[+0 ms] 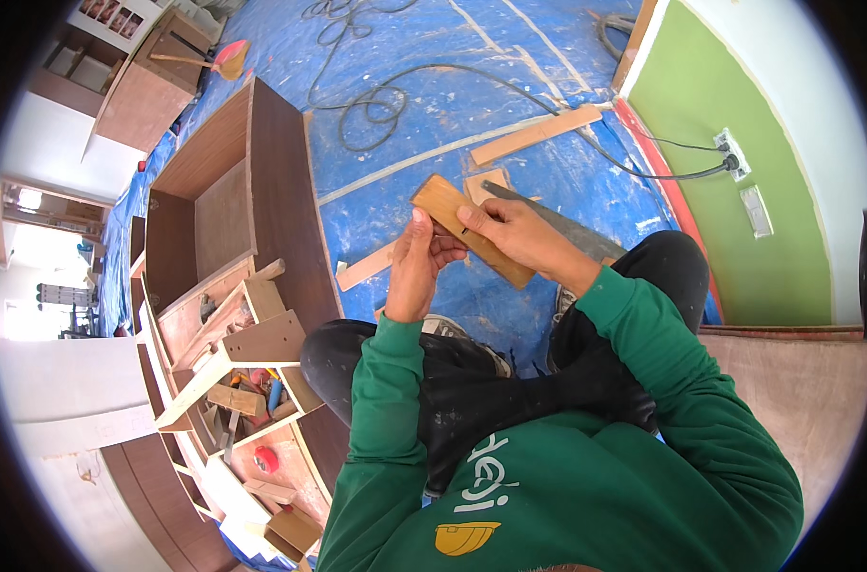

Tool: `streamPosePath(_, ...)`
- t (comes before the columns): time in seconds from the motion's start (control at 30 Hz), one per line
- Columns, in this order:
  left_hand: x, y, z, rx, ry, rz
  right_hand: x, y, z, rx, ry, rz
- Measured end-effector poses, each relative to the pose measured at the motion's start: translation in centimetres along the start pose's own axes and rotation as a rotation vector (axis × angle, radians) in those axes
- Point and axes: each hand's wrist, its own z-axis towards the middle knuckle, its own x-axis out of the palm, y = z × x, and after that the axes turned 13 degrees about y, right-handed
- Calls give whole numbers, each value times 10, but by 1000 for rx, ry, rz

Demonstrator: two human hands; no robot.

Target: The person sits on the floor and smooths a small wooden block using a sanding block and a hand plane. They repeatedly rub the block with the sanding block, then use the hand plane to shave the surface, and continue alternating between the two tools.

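A wooden hand plane (501,259) is held at a slant above the floor, its narrow dark slot facing up. My right hand (519,229) grips it around the middle, with the thumb on the upper face. At its far left end, my left hand (423,257) holds the edge, thumb against the corner and fingers curled partly behind the block. Below my right hand lies a handsaw blade (562,218), partly hidden by the wrist. A small wood offcut (485,183) rests under the saw's tip.
A brown cabinet carcass (283,186) stands at left, beside a wooden tool box (265,343) holding several tools. Wood strips (537,134) lie on the blue floor sheet (433,121). A black cable (476,71) runs to the wall socket (732,156) at right.
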Motion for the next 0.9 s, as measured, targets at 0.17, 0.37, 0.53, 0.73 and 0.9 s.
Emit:
streamPosePath(0.17, 2, -2, 1, 2, -10, -7, -2, -2, 0, -10, 10, 3)
streamPosePath(0.37, 3, -4, 3, -8, -74, -11, 0, -8, 3, -19, 31, 25)
streamPosePath(0.53, 3, -7, 2, -66, -105, -43, -1, -3, -2, -13, 67, -153)
streamPosePath(0.73, 2, -4, 7, -100, -184, 33, -1, -1, -11, -153, 76, -269)
streamPosePath(0.9, -7, 2, 9, 2, -247, -121, -8, 0, -9, -232, -107, -190)
